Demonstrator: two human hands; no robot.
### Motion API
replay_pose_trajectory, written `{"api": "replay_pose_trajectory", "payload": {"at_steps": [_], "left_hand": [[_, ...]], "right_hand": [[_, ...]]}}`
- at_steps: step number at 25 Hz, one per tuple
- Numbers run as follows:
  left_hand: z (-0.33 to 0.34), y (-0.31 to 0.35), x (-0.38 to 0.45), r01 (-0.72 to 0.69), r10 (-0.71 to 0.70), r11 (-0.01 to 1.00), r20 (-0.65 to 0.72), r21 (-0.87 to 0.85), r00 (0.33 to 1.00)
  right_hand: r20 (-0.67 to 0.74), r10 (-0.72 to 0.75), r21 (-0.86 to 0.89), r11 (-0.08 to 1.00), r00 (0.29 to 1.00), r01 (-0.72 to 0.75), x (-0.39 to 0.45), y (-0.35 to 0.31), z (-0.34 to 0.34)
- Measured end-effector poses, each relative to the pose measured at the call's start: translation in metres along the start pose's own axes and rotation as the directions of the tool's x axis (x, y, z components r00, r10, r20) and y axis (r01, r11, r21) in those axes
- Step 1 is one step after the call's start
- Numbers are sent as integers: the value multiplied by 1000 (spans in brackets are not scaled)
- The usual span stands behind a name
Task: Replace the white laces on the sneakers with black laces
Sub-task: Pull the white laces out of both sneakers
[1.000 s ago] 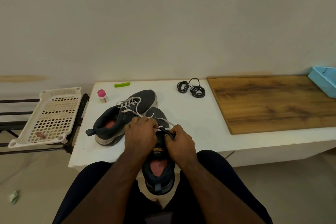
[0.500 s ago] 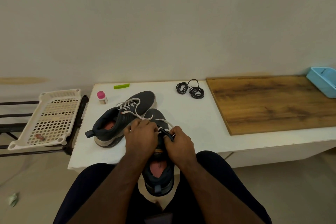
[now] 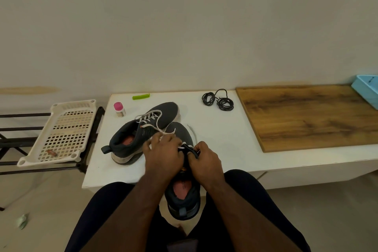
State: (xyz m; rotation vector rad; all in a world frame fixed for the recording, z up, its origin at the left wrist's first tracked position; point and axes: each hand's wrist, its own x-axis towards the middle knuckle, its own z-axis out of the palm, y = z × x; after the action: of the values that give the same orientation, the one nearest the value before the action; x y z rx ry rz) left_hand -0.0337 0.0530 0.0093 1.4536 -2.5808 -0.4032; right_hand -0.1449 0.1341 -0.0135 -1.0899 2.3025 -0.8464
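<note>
Two dark sneakers (image 3: 143, 131) (image 3: 182, 170), two black lace coils (image 3: 208, 99) (image 3: 225, 103), one pink-capped bottle (image 3: 119, 109), one green clip (image 3: 141, 96), one white basket (image 3: 61, 135), one wooden board (image 3: 306, 114), one blue tray (image 3: 367, 89).

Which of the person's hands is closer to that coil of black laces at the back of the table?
The right hand. It grips the near sneaker's tongue, below and slightly left of the black laces. The left hand is farther left, at the white lace.
</note>
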Motion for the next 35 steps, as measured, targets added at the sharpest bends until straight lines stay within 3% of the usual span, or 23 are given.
{"api": "replay_pose_trajectory", "payload": {"at_steps": [4, 9, 11, 14, 17, 25, 27, 31, 33, 35], "left_hand": [[2, 1, 3, 14, -14, 999, -6, 44, 1000], [-20, -20, 13, 164, -182, 978, -154, -126, 971], [-22, -20, 12, 156, -186, 977, -226, -145, 956], [-11, -7, 2, 32, -41, 997, -124, -74, 991], [3, 2, -2, 8, -9, 1000, -22, -5, 1000], [8, -4, 1, 19, -19, 1000, -16, 19, 1000], [5, -4, 3, 27, -32, 997, -75, -72, 997], [-8, -21, 12, 173, -214, 943, -122, -283, 969], [-9, -25, 8, 184, -208, 961, -98, -208, 973], [-7, -17, 2, 104, -113, 988, -74, -110, 991]], "right_hand": [[-4, 4, 6, 1000, 1000, -4, -1, 1, -1], [4, 17, 4, 1000, 1000, -17, 0, 0, -1], [8, 20, 4, 1000, 1000, -20, 0, 0, -1], [3, 6, -1, 1000, 1000, -6, -1, -1, 0], [0, 5, 5, 1000, 1000, -5, -1, 0, 0], [6, 8, -4, 1000, 1000, -8, 0, 0, 1], [-2, 11, -5, 1000, 1000, -11, -1, 0, 0], [2, 17, 3, 1000, 1000, -17, 0, 1, 0], [1, 15, 3, 1000, 1000, -15, 0, 0, 1], [-2, 11, 5, 1000, 1000, -11, 0, -1, 1]]}}
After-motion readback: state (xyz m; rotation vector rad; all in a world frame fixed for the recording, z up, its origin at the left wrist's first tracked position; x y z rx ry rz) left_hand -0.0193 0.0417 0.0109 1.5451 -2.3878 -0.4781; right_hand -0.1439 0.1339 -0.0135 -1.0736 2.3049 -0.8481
